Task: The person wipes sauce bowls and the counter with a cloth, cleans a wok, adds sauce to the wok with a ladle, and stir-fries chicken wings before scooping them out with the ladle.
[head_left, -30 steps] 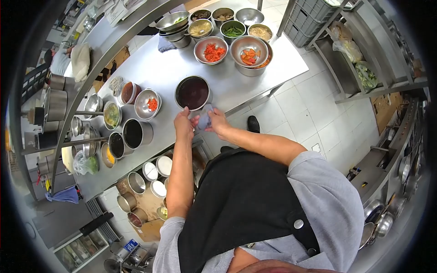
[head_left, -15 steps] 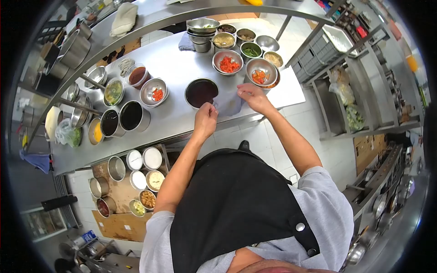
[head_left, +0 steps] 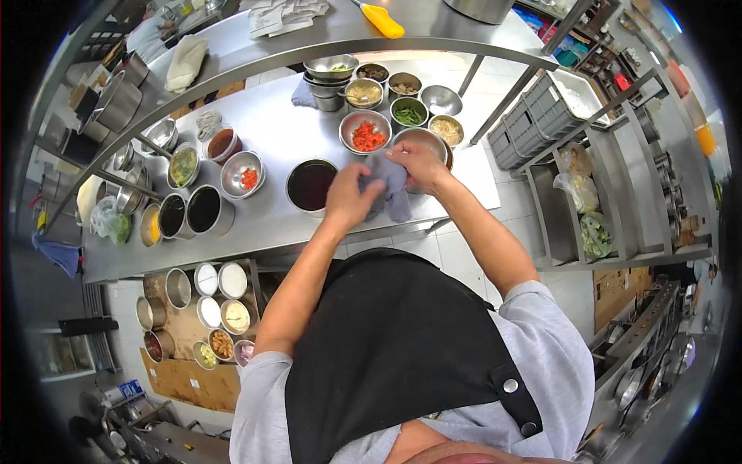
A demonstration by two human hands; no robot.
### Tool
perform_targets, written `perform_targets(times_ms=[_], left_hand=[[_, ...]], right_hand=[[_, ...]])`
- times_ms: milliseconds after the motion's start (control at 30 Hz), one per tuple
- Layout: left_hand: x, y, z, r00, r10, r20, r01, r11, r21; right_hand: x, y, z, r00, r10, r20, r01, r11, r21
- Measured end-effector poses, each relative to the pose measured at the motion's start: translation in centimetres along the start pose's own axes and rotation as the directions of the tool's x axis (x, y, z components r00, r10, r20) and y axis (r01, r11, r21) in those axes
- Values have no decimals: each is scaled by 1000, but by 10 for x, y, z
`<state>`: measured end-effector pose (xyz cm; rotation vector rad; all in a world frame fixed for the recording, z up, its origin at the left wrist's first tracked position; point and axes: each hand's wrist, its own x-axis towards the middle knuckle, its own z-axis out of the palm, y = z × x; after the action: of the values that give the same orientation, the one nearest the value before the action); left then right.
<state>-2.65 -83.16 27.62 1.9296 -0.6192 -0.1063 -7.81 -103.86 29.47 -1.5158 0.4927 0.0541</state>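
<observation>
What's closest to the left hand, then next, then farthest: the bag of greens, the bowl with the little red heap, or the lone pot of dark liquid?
From the left hand, in the head view:
1. Lone pot of dark liquid, just left.
2. Bowl with the little red heap, farther left.
3. Bag of greens, leftmost.

Passage is running free to the right of the grip, tight to its left and beyond.
Between the left hand (head_left: 352, 199) and right hand (head_left: 421, 166), a crumpled grey-blue cloth (head_left: 394, 183) is filling the gap. Just left, a round metal pot of dark liquid (head_left: 308, 212) is blocking low movement; just beyond, a round steel bowl of chopped red pieces (head_left: 363, 116) is standing close. Further right, the flat silver steel tabletop (head_left: 474, 185) is lying bare.
</observation>
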Motion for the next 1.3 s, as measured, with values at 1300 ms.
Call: perform_targets(times_ms=[1300], left_hand=[[-31,-57,37,995,-91,32,93,993,-78]], right_hand=[[47,27,5,959,71,276,-194,871,451]])
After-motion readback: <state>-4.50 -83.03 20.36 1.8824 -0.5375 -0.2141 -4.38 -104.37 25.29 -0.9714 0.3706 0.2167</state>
